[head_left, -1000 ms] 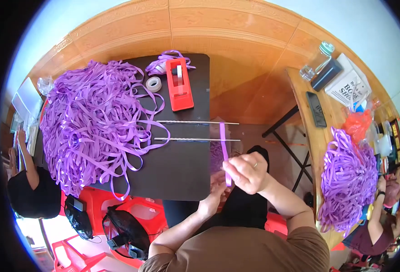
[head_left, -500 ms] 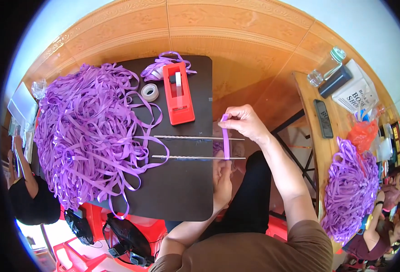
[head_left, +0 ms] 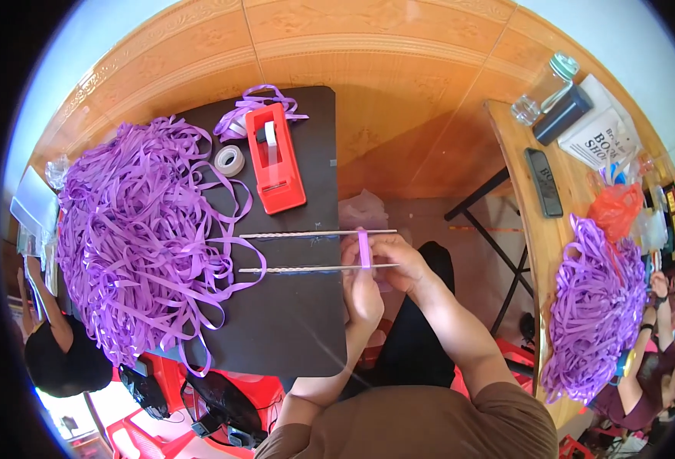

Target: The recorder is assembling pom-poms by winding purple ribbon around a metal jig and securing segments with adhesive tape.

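Observation:
Two thin twisted metal rods (head_left: 291,269) stick out side by side past the right edge of the dark table (head_left: 291,321). A flat band of purple ribbon (head_left: 364,249) crosses over both near their free ends. My left hand (head_left: 363,297) is closed at the ribbon from below, its fingers partly hidden behind the rods and band. From the right, my right hand (head_left: 400,262) reaches in between and under the rods, fingers bent and closed at the ribbon. Its fingertips are partly covered by the band. A big heap of purple ribbon (head_left: 138,245) lies on the table's left.
Behind the rods stand a red tape dispenser (head_left: 276,164) and a white tape roll (head_left: 229,161). A wooden table (head_left: 517,153) at right bears a phone (head_left: 543,183), a bottle (head_left: 555,84) and more purple ribbon (head_left: 594,321). Other people sit at both sides.
My right hand has come down from above the rods to between and below them, bringing the ribbon's raised end down. Both hands are now close together. The view has shifted slightly.

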